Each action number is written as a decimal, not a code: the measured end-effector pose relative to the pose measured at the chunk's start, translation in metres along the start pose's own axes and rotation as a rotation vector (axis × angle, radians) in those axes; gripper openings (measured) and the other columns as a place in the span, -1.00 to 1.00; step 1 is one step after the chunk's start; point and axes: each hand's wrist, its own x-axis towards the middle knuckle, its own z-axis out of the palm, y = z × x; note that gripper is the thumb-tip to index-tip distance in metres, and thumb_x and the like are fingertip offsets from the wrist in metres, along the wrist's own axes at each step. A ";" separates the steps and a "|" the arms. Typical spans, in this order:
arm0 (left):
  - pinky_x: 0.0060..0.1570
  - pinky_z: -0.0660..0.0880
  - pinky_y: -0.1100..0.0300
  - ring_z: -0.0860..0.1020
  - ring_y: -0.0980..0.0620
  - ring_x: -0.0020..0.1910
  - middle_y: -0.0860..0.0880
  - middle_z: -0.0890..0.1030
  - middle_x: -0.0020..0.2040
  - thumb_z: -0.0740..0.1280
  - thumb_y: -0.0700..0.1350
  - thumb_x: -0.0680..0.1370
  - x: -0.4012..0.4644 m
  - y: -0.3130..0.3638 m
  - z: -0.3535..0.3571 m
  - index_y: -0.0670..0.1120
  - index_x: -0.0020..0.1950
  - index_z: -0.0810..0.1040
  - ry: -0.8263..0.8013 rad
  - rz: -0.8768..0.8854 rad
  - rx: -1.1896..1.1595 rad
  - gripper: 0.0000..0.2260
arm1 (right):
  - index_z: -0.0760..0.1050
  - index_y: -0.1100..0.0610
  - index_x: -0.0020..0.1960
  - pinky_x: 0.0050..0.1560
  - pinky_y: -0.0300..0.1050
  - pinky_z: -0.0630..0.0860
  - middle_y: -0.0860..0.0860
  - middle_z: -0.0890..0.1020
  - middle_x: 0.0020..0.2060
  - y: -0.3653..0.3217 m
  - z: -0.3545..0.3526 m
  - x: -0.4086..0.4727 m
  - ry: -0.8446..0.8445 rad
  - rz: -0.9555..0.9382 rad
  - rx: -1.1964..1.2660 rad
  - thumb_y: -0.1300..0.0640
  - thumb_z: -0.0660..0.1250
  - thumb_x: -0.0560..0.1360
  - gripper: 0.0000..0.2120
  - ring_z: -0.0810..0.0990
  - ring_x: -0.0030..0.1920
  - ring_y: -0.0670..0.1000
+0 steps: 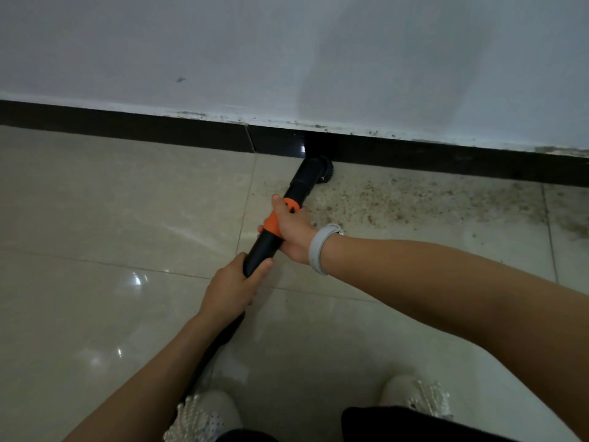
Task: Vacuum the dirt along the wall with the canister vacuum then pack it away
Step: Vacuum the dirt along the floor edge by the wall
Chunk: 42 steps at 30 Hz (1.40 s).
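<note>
A black vacuum wand [266, 247] with an orange collar [280, 218] points at the wall. Its round brush nozzle [320, 170] sits on the tile right against the black skirting. My right hand [291, 229] grips the wand at the orange collar; a grey band circles that wrist. My left hand [234, 287] grips the wand lower down, where the black hose [212, 355] runs back between my feet. A band of brown dirt [424, 199] lies on the floor along the skirting, to the right of the nozzle. The canister is out of view.
A white wall [287, 52] with a black skirting board [143, 129] runs across the view. Glossy beige floor tiles [95, 218] spread left of the wand. My two feet in white shoes [204, 416] stand at the bottom edge.
</note>
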 end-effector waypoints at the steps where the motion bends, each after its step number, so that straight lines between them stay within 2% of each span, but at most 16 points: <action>1: -0.32 0.55 0.02 0.56 0.09 -0.49 0.00 0.58 -0.41 0.24 0.27 0.47 0.001 0.002 0.002 0.04 -0.15 0.43 -0.010 0.011 0.010 -0.70 | 0.21 0.15 0.35 -0.18 -0.01 0.59 0.10 0.48 -0.11 -0.001 -0.005 0.000 0.005 0.001 0.015 0.00 0.26 0.57 -0.55 0.58 -0.30 0.05; 3: -0.31 0.56 0.01 0.56 0.08 -0.48 0.00 0.58 -0.41 0.24 0.26 0.48 0.003 0.008 0.008 0.05 -0.16 0.42 -0.029 0.034 0.030 -0.71 | 0.24 0.15 0.30 -0.18 0.00 0.60 0.10 0.48 -0.15 -0.003 -0.015 0.000 0.026 -0.004 0.046 0.00 0.27 0.56 -0.59 0.58 -0.31 0.05; 7: -0.22 0.56 -0.06 0.58 -0.05 -0.35 -0.06 0.59 -0.32 0.22 0.29 0.48 0.006 0.026 0.021 -0.02 -0.11 0.42 -0.076 0.076 0.132 -0.64 | 0.30 0.17 0.22 -0.26 -0.02 0.59 0.10 0.50 -0.20 -0.009 -0.039 -0.002 0.105 -0.013 0.092 0.00 0.29 0.55 -0.64 0.58 -0.35 0.06; 9: -0.21 0.55 -0.03 0.58 -0.06 -0.32 -0.05 0.60 -0.29 0.20 0.30 0.48 0.009 0.036 0.029 -0.04 -0.08 0.42 -0.102 0.100 0.179 -0.61 | 0.30 0.15 0.18 -0.27 -0.01 0.58 0.11 0.49 -0.22 -0.014 -0.053 -0.003 0.133 -0.010 0.142 0.02 0.30 0.54 -0.68 0.56 -0.36 0.07; 14: -0.35 0.39 0.13 0.55 -0.01 -0.31 -0.01 0.57 -0.30 0.19 0.31 0.48 0.017 0.057 0.047 0.02 -0.17 0.34 -0.155 0.162 0.267 -0.65 | 0.28 0.14 0.08 -0.19 0.04 0.58 0.14 0.49 -0.21 -0.025 -0.083 -0.006 0.213 -0.032 0.227 0.08 0.31 0.53 -0.74 0.53 -0.39 0.08; 16: -0.39 0.34 0.15 0.53 0.00 -0.32 0.00 0.56 -0.30 0.19 0.30 0.48 0.021 0.064 0.054 0.03 -0.18 0.32 -0.174 0.186 0.284 -0.65 | 0.29 0.15 0.06 -0.24 0.01 0.58 0.14 0.49 -0.22 -0.029 -0.092 -0.008 0.242 -0.039 0.253 0.09 0.31 0.53 -0.76 0.52 -0.40 0.08; 19: -0.41 0.32 0.16 0.53 0.02 -0.33 0.01 0.54 -0.30 0.19 0.30 0.49 0.026 0.075 0.062 0.06 -0.21 0.29 -0.227 0.216 0.303 -0.67 | 0.30 0.15 0.10 -0.34 -0.06 0.55 0.13 0.47 -0.22 -0.037 -0.105 -0.011 0.271 -0.041 0.266 0.08 0.30 0.53 -0.75 0.53 -0.40 0.07; 23: -0.37 0.38 0.14 0.55 0.01 -0.33 -0.01 0.56 -0.28 0.20 0.33 0.47 0.028 0.084 0.066 0.05 -0.20 0.31 -0.273 0.220 0.263 -0.65 | 0.30 0.16 0.06 -0.32 -0.03 0.54 0.12 0.47 -0.22 -0.044 -0.114 -0.013 0.296 -0.029 0.265 0.07 0.29 0.55 -0.77 0.54 -0.36 0.07; 27: -0.47 0.22 0.19 0.46 0.12 -0.41 0.07 0.48 -0.37 0.14 0.38 0.44 0.020 0.079 0.056 0.08 -0.26 0.27 -0.151 0.231 0.330 -0.62 | 0.29 0.17 -0.06 -0.29 -0.01 0.54 0.14 0.48 -0.21 -0.044 -0.105 -0.016 0.279 -0.023 0.274 0.06 0.29 0.55 -0.77 0.54 -0.36 0.07; 29: -0.47 0.20 0.19 0.44 0.15 -0.42 0.09 0.47 -0.39 0.09 0.43 0.39 0.016 0.073 0.046 0.08 -0.26 0.28 -0.089 0.225 0.323 -0.59 | 0.30 0.20 0.02 -0.31 -0.05 0.54 0.13 0.49 -0.22 -0.043 -0.093 -0.019 0.234 -0.015 0.254 0.03 0.29 0.55 -0.74 0.54 -0.37 0.06; 32: -0.46 0.21 0.19 0.45 0.14 -0.41 0.08 0.48 -0.40 0.08 0.44 0.36 0.008 0.063 0.029 0.07 -0.26 0.30 -0.039 0.179 0.292 -0.57 | 0.30 0.14 0.19 -0.32 -0.07 0.55 0.16 0.50 -0.12 -0.040 -0.072 -0.021 0.167 0.002 0.227 0.02 0.28 0.55 -0.68 0.54 -0.35 0.07; 34: -0.45 0.26 0.18 0.49 0.09 -0.40 0.05 0.51 -0.39 0.10 0.43 0.37 0.002 0.051 0.016 0.05 -0.25 0.32 -0.013 0.141 0.263 -0.56 | 0.30 0.14 0.18 -0.27 -0.03 0.56 0.15 0.51 -0.14 -0.034 -0.054 -0.023 0.132 0.017 0.183 0.02 0.29 0.55 -0.69 0.55 -0.33 0.08; 37: -0.35 0.45 0.11 0.55 0.02 -0.37 0.01 0.57 -0.36 0.12 0.42 0.39 -0.010 0.029 -0.004 0.03 -0.22 0.39 0.051 0.081 0.179 -0.55 | 0.29 0.16 0.12 -0.26 0.00 0.56 0.10 0.49 -0.25 -0.023 -0.018 -0.023 0.058 0.050 0.086 0.00 0.28 0.55 -0.70 0.55 -0.32 0.06; 39: -0.26 0.52 0.05 0.57 0.00 -0.36 0.01 0.59 -0.35 0.14 0.41 0.41 -0.016 0.012 -0.018 0.05 -0.19 0.43 0.110 0.031 0.112 -0.57 | 0.29 0.16 0.16 -0.31 -0.03 0.55 0.10 0.48 -0.23 -0.017 0.010 -0.021 0.015 0.077 0.023 -0.01 0.28 0.55 -0.67 0.55 -0.32 0.05; 42: -0.27 0.53 0.07 0.58 0.03 -0.40 0.03 0.58 -0.39 0.17 0.40 0.42 -0.023 -0.014 -0.039 0.07 -0.22 0.45 0.207 -0.034 0.027 -0.59 | 0.26 0.15 0.25 -0.34 -0.04 0.54 0.11 0.47 -0.16 -0.005 0.054 -0.018 -0.063 0.108 -0.066 -0.03 0.29 0.54 -0.59 0.56 -0.32 0.05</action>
